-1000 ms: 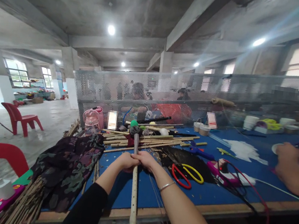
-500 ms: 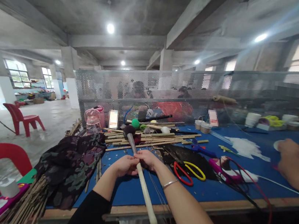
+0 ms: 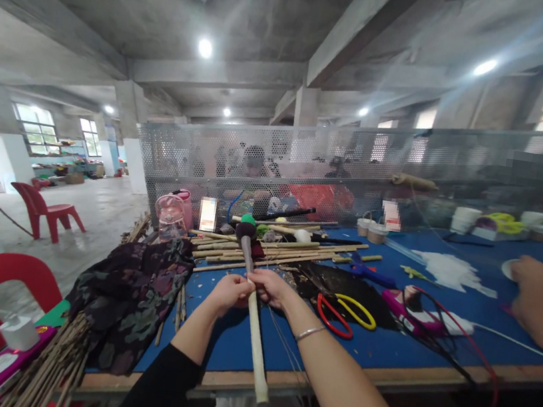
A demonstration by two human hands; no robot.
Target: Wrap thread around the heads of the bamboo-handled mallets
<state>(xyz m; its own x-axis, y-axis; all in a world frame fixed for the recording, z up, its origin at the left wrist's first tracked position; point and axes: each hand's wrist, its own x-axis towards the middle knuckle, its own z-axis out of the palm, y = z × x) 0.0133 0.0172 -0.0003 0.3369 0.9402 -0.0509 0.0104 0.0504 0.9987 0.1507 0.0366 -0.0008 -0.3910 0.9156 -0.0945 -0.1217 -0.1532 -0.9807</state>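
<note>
A mallet with a dark round head (image 3: 246,231), a grey covered neck and a pale stick handle (image 3: 256,346) slants across the table edge toward me. My left hand (image 3: 232,294) is closed on it from the left, where the grey covering meets the pale stick. From the other side my right hand (image 3: 268,287), with a bangle on the wrist, pinches the same spot. Thin threads (image 3: 284,345) run down from near my right hand over the table edge. Fingers partly hide the joint they grip.
Bamboo sticks (image 3: 289,254) and yarn balls lie behind the mallet. Red-and-yellow-handled scissors (image 3: 335,315) rest right on black cloth. Patterned dark fabric (image 3: 131,298) and a stick bundle (image 3: 58,362) are left. Another person's hand (image 3: 539,295) works at far right. A perforated metal screen (image 3: 384,152) stands behind.
The mallet has turned slightly: its head is farther right and its handle end farther left. Both hands stay around the same joint, with the left fingers drawn closer in. The view has shifted a little.
</note>
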